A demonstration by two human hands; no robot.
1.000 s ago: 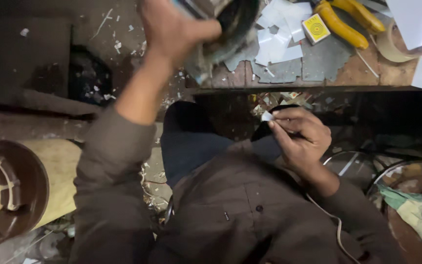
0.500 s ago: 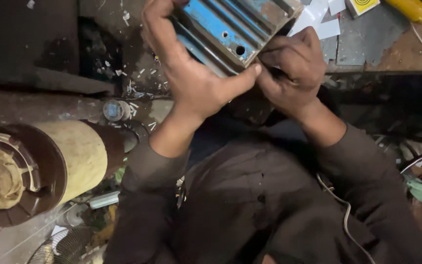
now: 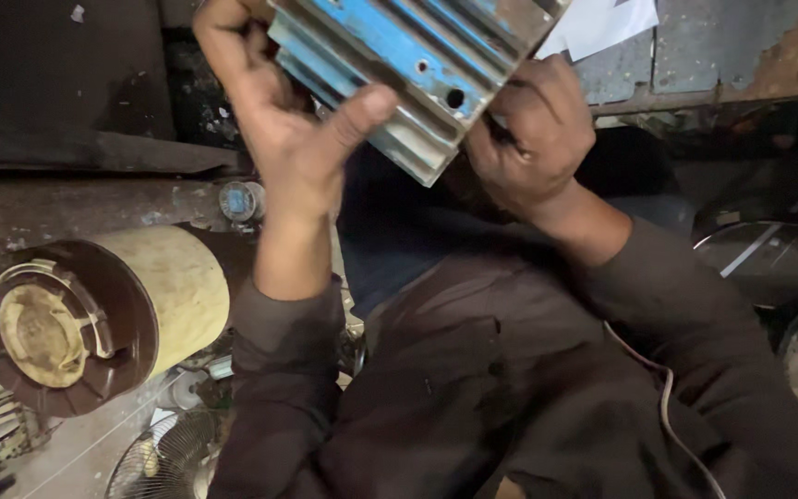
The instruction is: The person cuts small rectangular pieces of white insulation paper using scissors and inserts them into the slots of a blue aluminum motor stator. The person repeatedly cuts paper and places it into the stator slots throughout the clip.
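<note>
A blue ribbed metal casing (image 3: 417, 65) with worn grey edges and small holes is held up in front of me, tilted. My left hand (image 3: 293, 139) grips its left side, thumb pressed across the ribs. My right hand (image 3: 533, 139) is closed against the casing's lower right edge; something dark shows between its fingers, but I cannot tell what. Both sleeves are dark brown.
A yellowish cylindrical drum with a brown end cap (image 3: 94, 310) lies at the left. A fan grille (image 3: 163, 457) sits below it. A worn bench edge with white paper (image 3: 602, 23) is at top right. Round metal rims (image 3: 768, 259) lie at right.
The casing came down from the bench into both hands. My right hand rose from my lap to its edge. The view has closed in on the casing.
</note>
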